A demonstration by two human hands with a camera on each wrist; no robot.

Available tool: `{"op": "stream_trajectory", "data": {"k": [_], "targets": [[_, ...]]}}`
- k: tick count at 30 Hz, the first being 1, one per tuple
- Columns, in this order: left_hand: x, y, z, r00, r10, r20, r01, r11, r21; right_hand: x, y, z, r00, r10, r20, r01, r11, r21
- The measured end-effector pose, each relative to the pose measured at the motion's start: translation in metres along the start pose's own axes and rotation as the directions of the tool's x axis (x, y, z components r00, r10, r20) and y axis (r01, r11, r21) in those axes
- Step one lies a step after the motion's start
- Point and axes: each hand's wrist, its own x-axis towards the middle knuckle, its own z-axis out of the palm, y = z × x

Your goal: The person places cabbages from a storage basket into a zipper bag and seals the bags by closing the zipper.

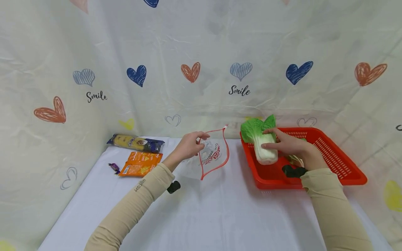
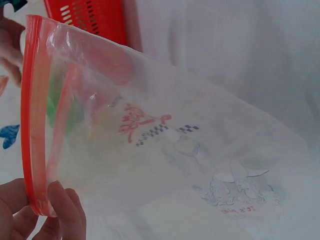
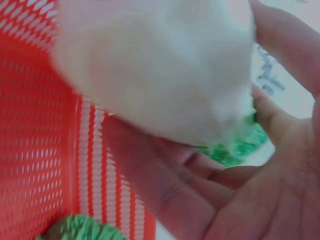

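Observation:
My left hand [image 1: 191, 145] pinches one end of the red zip edge of a clear plastic zip bag [image 2: 165, 145]. The bag's mouth gapes toward the right, and printed figures and lettering show on its side. In my right hand [image 1: 287, 143] is a napa cabbage [image 1: 265, 148] with green leaves and a white stalk, gripped between thumb and fingers. It is held over the left end of a red plastic basket [image 1: 314, 182], leaves pointing up and away. The right wrist view shows the pale stalk [image 3: 160, 70] close up, blurred.
At the table's far left lie a long blue and yellow packet [image 1: 135, 143], an orange packet [image 1: 141, 164] and a small purple wrapped candy [image 1: 114, 167]. Another green item [image 3: 82, 229] lies in the basket. A heart-printed curtain [image 1: 201, 42] hangs behind the white table [image 1: 220, 216].

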Motion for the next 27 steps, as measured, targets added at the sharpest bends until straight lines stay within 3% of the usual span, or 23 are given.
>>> {"op": "stream_trajectory", "data": {"k": [4,11,16,22,24,27], "targets": [[0.001,-0.001,0.000,1.000,0.001,-0.007,-0.001,1.000,-0.004,-0.003,-0.012,0.004,0.998,-0.012,-0.063,0.016,0.998,0.057],[0.005,-0.002,-0.004,1.000,0.012,-0.019,-0.012,1.000,0.003,-0.009,-0.027,0.012,0.996,0.032,-0.089,-0.010,0.972,0.235],[0.006,-0.002,-0.010,0.999,0.020,-0.028,-0.020,1.000,-0.001,-0.012,-0.031,0.014,0.993,-0.017,-0.114,0.048,0.958,0.282],[0.007,-0.003,-0.014,1.000,0.001,-0.027,-0.002,0.999,-0.042,-0.013,-0.031,0.017,0.977,-0.157,-0.145,0.194,0.934,0.300],[0.008,-0.004,-0.014,1.000,-0.003,-0.022,0.002,0.998,-0.059,-0.012,-0.031,0.019,0.958,-0.251,-0.142,0.283,0.913,0.294],[0.009,-0.007,-0.014,1.000,0.006,-0.017,-0.008,0.997,-0.075,-0.011,-0.030,0.024,0.902,-0.415,-0.122,0.432,0.845,0.317]]}}
